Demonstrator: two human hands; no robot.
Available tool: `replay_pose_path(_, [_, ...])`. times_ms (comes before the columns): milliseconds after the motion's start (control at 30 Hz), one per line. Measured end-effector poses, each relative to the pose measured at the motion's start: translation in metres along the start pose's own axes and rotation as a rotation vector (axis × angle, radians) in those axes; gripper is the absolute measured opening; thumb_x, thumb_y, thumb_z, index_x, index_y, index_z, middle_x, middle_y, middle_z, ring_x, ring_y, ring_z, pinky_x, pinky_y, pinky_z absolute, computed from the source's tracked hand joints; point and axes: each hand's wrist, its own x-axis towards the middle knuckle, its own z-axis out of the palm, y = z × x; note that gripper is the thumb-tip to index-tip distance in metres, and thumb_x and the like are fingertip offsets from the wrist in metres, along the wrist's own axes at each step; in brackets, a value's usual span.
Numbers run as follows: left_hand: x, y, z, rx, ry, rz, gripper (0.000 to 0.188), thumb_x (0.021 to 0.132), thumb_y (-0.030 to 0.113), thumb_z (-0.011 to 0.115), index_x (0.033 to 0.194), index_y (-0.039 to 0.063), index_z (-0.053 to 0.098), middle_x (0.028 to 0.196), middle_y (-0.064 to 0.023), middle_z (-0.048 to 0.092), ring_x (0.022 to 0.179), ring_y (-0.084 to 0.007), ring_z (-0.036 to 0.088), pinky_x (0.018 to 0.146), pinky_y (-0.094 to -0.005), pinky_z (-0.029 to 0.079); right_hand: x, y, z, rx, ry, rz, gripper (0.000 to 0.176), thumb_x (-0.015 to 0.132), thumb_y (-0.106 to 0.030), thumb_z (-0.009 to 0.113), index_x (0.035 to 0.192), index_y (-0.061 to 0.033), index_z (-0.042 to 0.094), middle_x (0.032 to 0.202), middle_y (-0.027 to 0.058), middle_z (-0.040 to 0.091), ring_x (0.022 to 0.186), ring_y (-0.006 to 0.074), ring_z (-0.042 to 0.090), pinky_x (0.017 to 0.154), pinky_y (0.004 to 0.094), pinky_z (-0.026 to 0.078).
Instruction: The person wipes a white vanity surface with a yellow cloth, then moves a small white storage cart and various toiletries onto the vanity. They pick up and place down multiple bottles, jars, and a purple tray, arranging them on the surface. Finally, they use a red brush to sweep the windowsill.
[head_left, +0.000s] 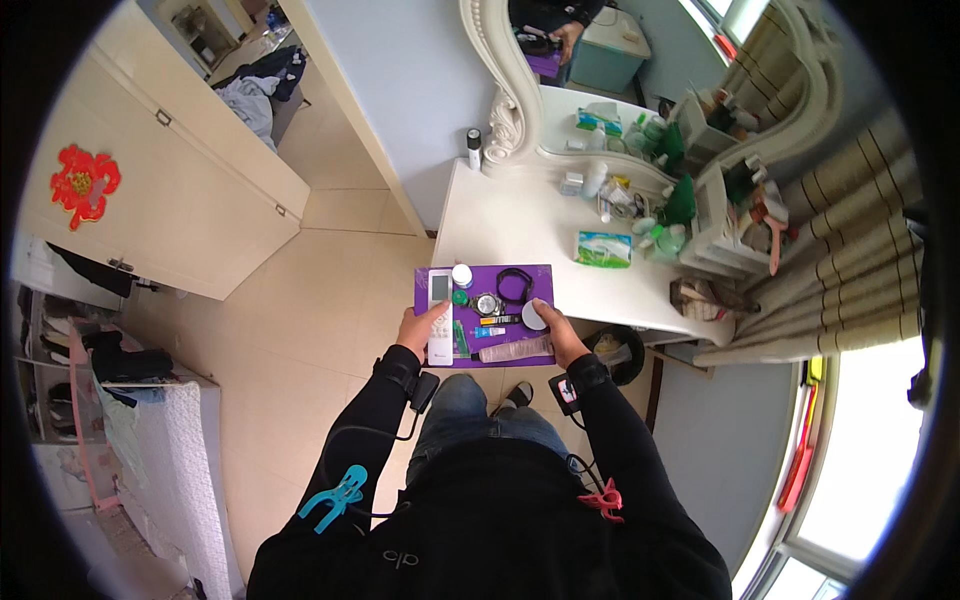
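Observation:
In front of me, both hands carry a flat purple box (484, 276) by its sides. My left hand (417, 331) grips the left edge, its thumb over a white remote control (441, 349). On the right edge is my right hand (564, 336), the thumb pressing a round white disc (533, 316). Between them lie a metal wristwatch (487, 304), a looped black band (529, 285), a white-lidded jar (462, 274) and a small green cap (460, 298). Nearer me are a pale pink tube (521, 349), a small blue-and-white tube (490, 331) and a green slim packet (460, 339).
Beyond the box stands a white dressing table (502, 217) with a mirror, a tissue pack (604, 250), bottles and an organizer (716, 217). A black bin (628, 364) sits beneath its right part. Leftward are an open door (187, 202) and a covered piece of furniture (176, 450).

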Motion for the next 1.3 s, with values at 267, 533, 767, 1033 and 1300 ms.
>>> replay_pose_path(267, [0.073,-0.003,0.037,0.043,-0.018,-0.128,0.053,0.080,0.026,0.083,0.113,-0.004,0.054,0.100,-0.0141,0.067,0.084,-0.0211,0.069,0.071,-0.0379,0.058,0.034,-0.012,-0.042,0.079,0.108,0.111,0.090,0.089,-0.046,0.069,0.144,0.0105,0.026,0.131,0.0215,0.053,0.115,0.0278,0.060,0.095,0.0382,0.053])
replay_pose_path(533, [0.179,0.004,0.074,0.116,-0.097,-0.144,0.065,0.081,0.029,0.082,0.121,-0.003,0.043,0.109,-0.0161,0.062,0.090,-0.0235,0.068,0.077,-0.0390,0.058,0.105,-0.029,-0.075,-0.024,0.307,0.033,0.065,0.091,-0.043,0.066,0.132,0.0057,0.053,0.128,0.0151,0.059,0.113,0.0219,0.058,0.097,0.0330,0.046])
replay_pose_path(767, [0.215,0.023,0.090,0.260,-0.084,-0.070,0.061,0.081,0.029,0.081,0.120,-0.004,0.049,0.106,-0.0151,0.065,0.088,-0.0210,0.068,0.076,-0.0360,0.057,0.143,-0.037,-0.087,-0.042,0.400,-0.029,0.059,0.090,-0.044,0.065,0.127,0.0024,0.060,0.126,0.0159,0.058,0.118,0.0249,0.053,0.105,0.0340,0.037])
replay_pose_path(1033, [0.246,0.059,0.126,0.132,-0.130,-0.072,0.052,0.079,0.022,0.082,0.115,-0.006,0.057,0.103,-0.0146,0.068,0.083,-0.0196,0.069,0.073,-0.0339,0.056,0.179,-0.077,-0.104,-0.062,0.437,-0.065,0.059,0.089,-0.043,0.068,0.128,0.0002,0.060,0.125,0.0120,0.058,0.117,0.0229,0.052,0.107,0.0329,0.036])
replay_pose_path(1300, [0.262,0.067,0.143,0.218,-0.120,-0.097,0.049,0.085,0.029,0.077,0.119,0.005,0.051,0.101,-0.0075,0.066,0.085,-0.0181,0.068,0.070,-0.0406,0.059,0.193,-0.110,-0.106,-0.034,0.443,-0.130,0.058,0.089,-0.040,0.069,0.124,0.0054,0.061,0.124,0.0127,0.061,0.115,0.0206,0.055,0.102,0.0321,0.040])
